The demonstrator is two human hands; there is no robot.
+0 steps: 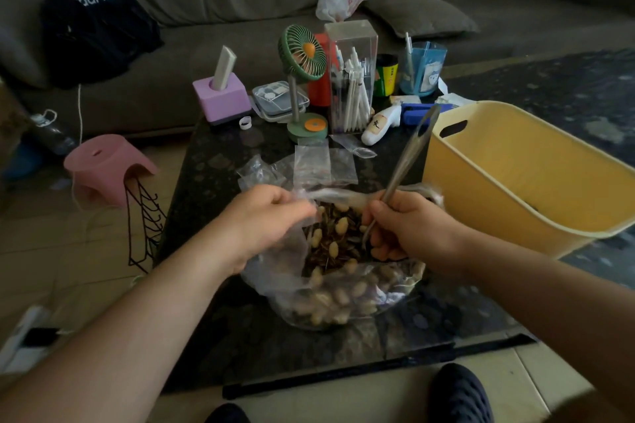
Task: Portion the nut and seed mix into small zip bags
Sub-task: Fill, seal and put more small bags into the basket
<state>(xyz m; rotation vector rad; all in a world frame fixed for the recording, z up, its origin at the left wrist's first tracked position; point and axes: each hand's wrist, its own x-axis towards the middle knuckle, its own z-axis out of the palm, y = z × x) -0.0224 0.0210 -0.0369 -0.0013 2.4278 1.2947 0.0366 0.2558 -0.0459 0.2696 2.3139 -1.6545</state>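
Head view: big bag (330,288) of nut mix (335,237) near centre on worktop (213,161). Left hand (264,220) pinches bag rim. Right hand (409,230) grips spoon (409,161), tip in mix. Small zip bags (319,165) just beyond. Risk: rim slips, bag mouth collapses, mix spills onto worktop.

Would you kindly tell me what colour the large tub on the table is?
The tub is pale yellow, seen in the head view.
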